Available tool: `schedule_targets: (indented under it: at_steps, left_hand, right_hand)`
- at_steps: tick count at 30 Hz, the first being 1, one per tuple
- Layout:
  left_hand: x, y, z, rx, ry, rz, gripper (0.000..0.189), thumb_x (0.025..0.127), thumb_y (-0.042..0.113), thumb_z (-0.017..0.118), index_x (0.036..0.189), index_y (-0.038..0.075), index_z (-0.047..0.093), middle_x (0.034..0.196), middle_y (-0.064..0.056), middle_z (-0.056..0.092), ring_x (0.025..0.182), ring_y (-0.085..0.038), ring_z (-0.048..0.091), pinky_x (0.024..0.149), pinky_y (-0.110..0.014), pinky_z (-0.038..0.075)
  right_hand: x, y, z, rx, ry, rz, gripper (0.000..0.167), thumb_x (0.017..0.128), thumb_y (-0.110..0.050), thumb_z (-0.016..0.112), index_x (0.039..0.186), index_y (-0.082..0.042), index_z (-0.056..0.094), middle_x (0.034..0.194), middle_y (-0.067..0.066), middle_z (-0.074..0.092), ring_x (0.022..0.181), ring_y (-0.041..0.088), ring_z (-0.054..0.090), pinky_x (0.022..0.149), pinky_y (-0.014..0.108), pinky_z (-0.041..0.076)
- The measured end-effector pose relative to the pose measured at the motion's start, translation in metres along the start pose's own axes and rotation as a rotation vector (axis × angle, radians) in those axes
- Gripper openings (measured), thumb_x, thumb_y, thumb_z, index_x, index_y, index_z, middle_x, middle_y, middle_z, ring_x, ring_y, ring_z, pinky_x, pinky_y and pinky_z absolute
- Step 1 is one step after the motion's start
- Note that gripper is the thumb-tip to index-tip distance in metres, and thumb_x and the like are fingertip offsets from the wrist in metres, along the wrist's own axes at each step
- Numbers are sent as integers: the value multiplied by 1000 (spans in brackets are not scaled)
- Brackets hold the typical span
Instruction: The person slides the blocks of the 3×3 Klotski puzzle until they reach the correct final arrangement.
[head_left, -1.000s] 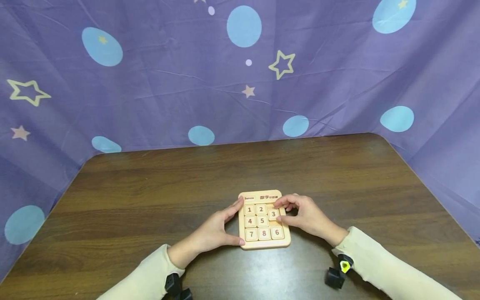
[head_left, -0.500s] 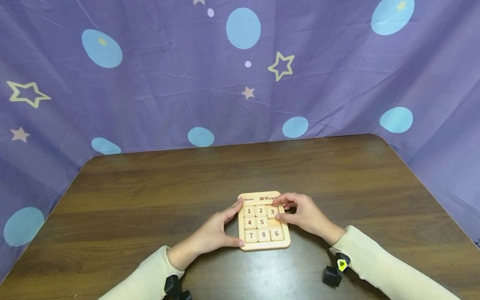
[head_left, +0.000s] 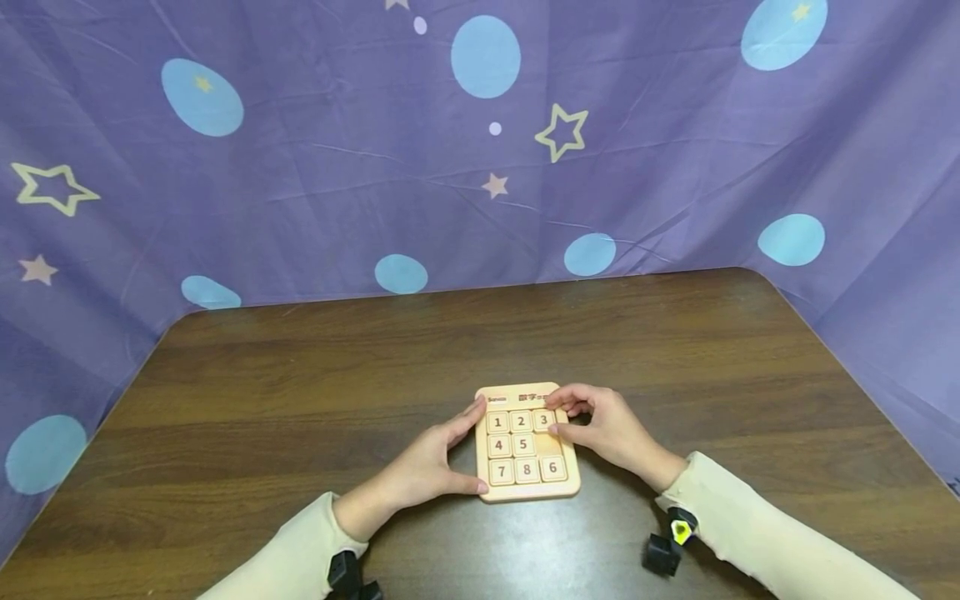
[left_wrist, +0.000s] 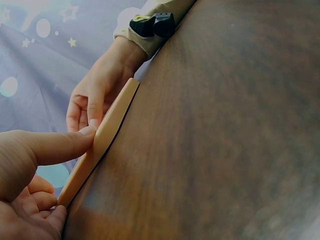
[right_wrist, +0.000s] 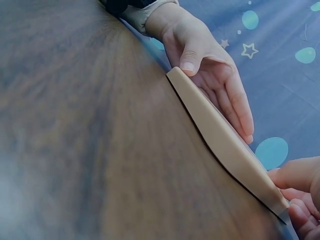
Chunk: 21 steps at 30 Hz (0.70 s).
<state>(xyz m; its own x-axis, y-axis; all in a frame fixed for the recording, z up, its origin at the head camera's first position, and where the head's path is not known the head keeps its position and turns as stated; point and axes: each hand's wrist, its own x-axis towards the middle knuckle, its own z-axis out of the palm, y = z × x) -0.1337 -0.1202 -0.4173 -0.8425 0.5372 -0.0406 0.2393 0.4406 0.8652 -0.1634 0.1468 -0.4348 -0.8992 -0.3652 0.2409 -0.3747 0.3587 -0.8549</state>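
A pale wooden number slide puzzle (head_left: pixel 529 492) lies flat on the table, dark characters printed along its far edge. Its top row reads 1, 2, 3, then 4, 5 and a bare slot, then 7, 8, 6. My left hand (head_left: pixel 423 468) holds the puzzle's left side, thumb at the near corner and fingertips at the far one. With thumb and fingers my right hand (head_left: pixel 613 427) pinches the 3 tile (head_left: pixel 543 419), partly covering its right side. The left wrist view shows the puzzle's thin side edge (left_wrist: pixel 102 142); its tiles are hidden there.
The brown wood-grain table (head_left: pixel 337 358) surrounds the puzzle. Behind it hangs a purple curtain (head_left: pixel 322 192) with stars and blue dots. Small black devices sit on both wrists, such as the right wrist camera (head_left: pixel 662 554).
The 3 tile has slid up from slightly below the top row into line with 1 and 2, the right hand moving with it. My left hand has stayed on the puzzle.
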Motion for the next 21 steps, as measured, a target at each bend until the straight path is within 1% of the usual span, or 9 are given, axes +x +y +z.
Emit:
schedule_targets:
  at_steps: [4,9,12,15,21]
  left_hand:
    - [0,-1,0,-1,1,12,100,65,8,83,146,-1,25,154,-9,20,142,-19,18,112,-19,11]
    - [-1,-3,-1,-15,5,35,99,66,9,83,146,-3,26,154,-13,20,142,-24,18,113,-22,12]
    - [0,-3,0,-9,7,24,98,66,8,83,146,-2,26,154,-11,21,142,-21,19,112,-20,12]
    - [0,-3,0,-10,3,26,98,66,9,83,146,-1,26,154,-11,21,142,-21,19,112,-19,12]
    - [-1,1,0,-13,4,19,98,66,7,83,146,-1,26,154,-10,20,142,-21,18,113,-22,13]
  right_hand:
    - [1,0,2,-10,19,10,27,74,-6,77,100,-4,69,93,3,70,80,13,59,73,24,51]
    - [2,-1,3,-11,23,11,26,74,-6,77,99,-4,69,93,3,70,80,13,59,73,24,51]
    - [0,0,3,-8,26,11,26,74,-6,77,99,-5,69,92,3,70,80,13,58,73,23,51]
    - [-3,0,2,5,23,13,24,74,-4,76,98,-5,69,91,2,69,79,11,58,72,22,51]
    - [-9,-2,1,50,-14,19,23,75,-3,75,97,-5,69,91,2,69,79,10,58,72,21,51]
